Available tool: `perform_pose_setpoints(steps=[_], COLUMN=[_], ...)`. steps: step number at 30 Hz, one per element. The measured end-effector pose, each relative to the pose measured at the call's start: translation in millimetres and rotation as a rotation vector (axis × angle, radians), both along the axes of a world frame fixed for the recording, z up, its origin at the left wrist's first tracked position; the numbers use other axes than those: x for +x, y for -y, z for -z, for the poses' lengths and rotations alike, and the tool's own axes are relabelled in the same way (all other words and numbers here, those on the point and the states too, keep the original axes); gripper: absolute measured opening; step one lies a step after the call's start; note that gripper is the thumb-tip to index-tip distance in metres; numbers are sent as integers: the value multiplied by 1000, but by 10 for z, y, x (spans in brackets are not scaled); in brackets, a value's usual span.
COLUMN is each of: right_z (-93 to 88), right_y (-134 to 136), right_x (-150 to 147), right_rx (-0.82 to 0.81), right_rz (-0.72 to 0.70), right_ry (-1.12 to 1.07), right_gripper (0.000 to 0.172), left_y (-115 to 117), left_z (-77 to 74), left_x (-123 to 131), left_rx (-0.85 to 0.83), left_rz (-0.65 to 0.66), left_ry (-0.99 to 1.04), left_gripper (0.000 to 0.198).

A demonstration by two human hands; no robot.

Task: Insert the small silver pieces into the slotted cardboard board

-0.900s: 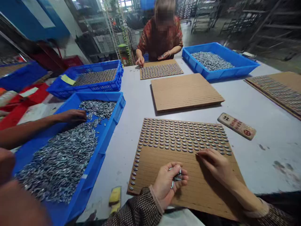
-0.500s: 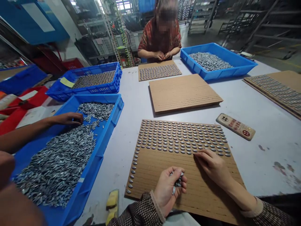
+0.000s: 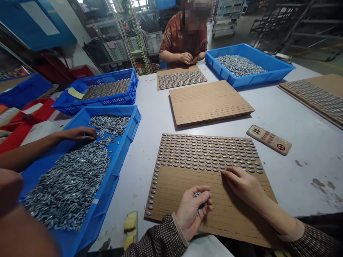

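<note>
Over the cardboard [image 3: 174, 189] your left hand [image 3: 190, 210] clutched shiny pieces [image 3: 198, 195]; your right hand [image 3: 245, 182], grip unclear, apparently filling a row [image 3: 195, 168], needed neat spacing next.

The pieces [image 3: 148, 213] look like metal, smooth and glossy with bright glints, while the board [image 3: 171, 187] beneath them seems to be matt brown cardboard, marked with fine parallel lines, as does the stack [image 3: 209, 100]. The tray [image 3: 107, 192] and crate [image 3: 124, 99] are blue plastic, the tray's walls smooth with a soft sheen. The tabletop [image 3: 150, 114] is smooth, white and faintly shiny, marred by dark stains; the sleeve [image 3: 160, 237] is matt checked cloth.
</note>
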State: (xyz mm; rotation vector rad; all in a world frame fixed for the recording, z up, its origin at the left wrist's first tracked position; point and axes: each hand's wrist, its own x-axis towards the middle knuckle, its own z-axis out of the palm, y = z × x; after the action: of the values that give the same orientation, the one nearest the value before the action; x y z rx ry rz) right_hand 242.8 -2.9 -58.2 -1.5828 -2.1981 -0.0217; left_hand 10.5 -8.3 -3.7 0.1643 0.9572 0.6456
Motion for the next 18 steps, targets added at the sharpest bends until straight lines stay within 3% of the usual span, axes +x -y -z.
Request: perform_pose_setpoints(steps=[4, 10, 14, 18], right_z=[-141, -505, -542, -529], right_y=[79, 320, 357, 359], right_x=[-89, -507, -665, -668], right_rx=[-50, -317, -360, -310], right_rz=[45, -18, -49, -130], right_ry=[-144, -660, -806, -786], right_gripper=[21, 18, 18, 15], left_y=[11, 21, 19, 10], left_z=[-8, 47, 65, 49], left_x=[-4, 38, 71, 110], left_rx=[17, 85, 93, 109], left_rz=[-17, 0, 25, 62], left_ry=[9, 22, 29, 38], left_gripper=[31, 27, 31, 33])
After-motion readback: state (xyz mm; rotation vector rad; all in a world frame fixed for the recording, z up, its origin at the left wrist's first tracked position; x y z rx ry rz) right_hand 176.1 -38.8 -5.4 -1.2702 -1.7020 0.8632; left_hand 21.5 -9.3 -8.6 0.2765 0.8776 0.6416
